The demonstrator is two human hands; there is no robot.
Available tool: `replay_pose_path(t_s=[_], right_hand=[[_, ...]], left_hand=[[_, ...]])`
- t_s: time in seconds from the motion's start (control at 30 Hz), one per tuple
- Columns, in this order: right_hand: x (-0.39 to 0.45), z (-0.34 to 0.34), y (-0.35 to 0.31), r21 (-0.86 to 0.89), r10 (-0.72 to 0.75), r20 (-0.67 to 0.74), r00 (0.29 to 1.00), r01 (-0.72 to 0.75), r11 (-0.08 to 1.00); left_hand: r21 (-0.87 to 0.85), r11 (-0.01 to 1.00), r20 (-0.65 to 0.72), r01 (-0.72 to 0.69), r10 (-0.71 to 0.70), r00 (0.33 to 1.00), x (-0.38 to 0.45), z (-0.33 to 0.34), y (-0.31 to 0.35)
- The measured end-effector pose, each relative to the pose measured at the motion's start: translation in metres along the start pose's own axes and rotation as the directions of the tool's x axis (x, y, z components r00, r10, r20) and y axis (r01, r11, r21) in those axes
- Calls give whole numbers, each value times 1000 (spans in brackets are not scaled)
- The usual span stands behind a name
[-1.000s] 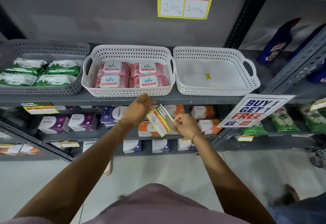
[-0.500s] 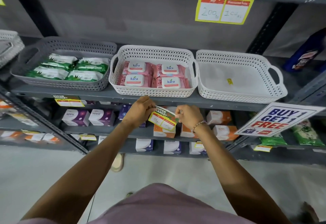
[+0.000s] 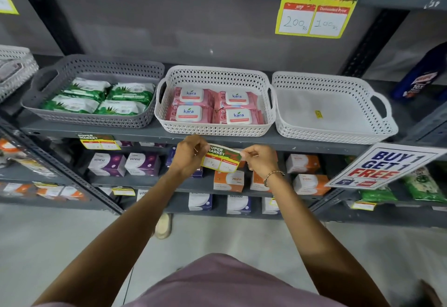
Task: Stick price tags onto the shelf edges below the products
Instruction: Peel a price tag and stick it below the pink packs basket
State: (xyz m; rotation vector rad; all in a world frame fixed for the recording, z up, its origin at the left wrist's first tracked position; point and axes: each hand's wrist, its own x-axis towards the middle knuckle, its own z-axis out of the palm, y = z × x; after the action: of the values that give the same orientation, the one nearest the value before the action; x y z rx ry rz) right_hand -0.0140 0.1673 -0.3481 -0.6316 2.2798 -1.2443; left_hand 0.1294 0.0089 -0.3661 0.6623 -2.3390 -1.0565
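Under the grey basket [image 3: 96, 120], one tag [image 3: 98, 141] already sits on the shelf edge [image 3: 302, 148]. At centre, our left hand [image 3: 187, 159] and right hand [image 3: 260, 161] pinch a price tag [image 3: 221, 159] by its ends, just below the white basket [image 3: 215, 130]. We judge this tag unstuck, the empty basket [image 3: 333, 135] untagged.

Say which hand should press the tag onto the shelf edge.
Probably left: the left hand pinches the price tag close under the shelf edge, below the white basket; the right hand holds lower.
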Motion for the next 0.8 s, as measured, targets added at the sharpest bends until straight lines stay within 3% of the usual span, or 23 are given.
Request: replay_pose_path(t_s=[0.17, 0.4, 0.57, 0.7, 0.8], right_hand=[[-2, 9, -6, -52, -64, -99, 993, 59, 997], [3, 25, -21, -356, -264, -111, 958, 210, 911], [6, 30, -22, -408, -274, -143, 951, 195, 892], [5, 39, -19, -381, -260, -176, 949, 178, 907], [4, 47, -14, -369, -253, -202, 946, 166, 915]], left_hand=[[50, 997, 21, -51, 50, 999, -2, -5, -4], [412, 865, 94, -287, 273, 957, 4, -24, -11], [421, 825, 123, -377, 360, 925, 9, -32, -19], [428, 861, 25, -274, 292, 956, 8, -26, -24], [158, 986, -155, -46, 71, 985, 5, -22, -29]])
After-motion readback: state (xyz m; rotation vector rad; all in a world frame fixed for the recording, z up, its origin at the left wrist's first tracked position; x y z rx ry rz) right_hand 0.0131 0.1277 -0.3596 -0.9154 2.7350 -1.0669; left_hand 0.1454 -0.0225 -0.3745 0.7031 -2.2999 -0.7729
